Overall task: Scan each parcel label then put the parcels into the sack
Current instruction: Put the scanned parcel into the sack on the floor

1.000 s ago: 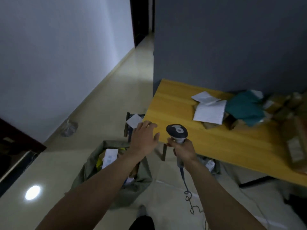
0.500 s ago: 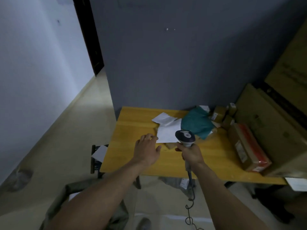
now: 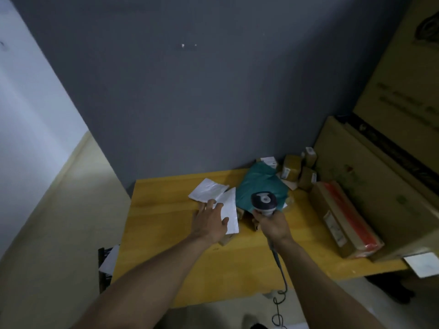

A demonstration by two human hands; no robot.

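Note:
My right hand [image 3: 273, 225] grips the handle of a corded barcode scanner [image 3: 263, 202], its head held over a teal mailer bag [image 3: 259, 186]. My left hand [image 3: 210, 220] lies with straight fingers on a white flat parcel [image 3: 229, 210] on the yellow table [image 3: 166, 224]. A second white parcel [image 3: 207, 193] lies just behind it. Small brown boxes [image 3: 293, 168] with labels sit at the back, and a long carton with red tape [image 3: 344, 219] lies to the right. The sack is out of view.
Large cardboard cartons [image 3: 380, 181] stand against the table's right side. A grey wall [image 3: 190, 103] closes the back. The scanner cable [image 3: 280, 290] hangs off the table's front edge. A dark crate with white paper [image 3: 107, 264] sits on the floor at the left.
The view swung from the sack on the floor up to the table. My left hand reached forward onto the white parcel, and the scanner moved over the teal bag.

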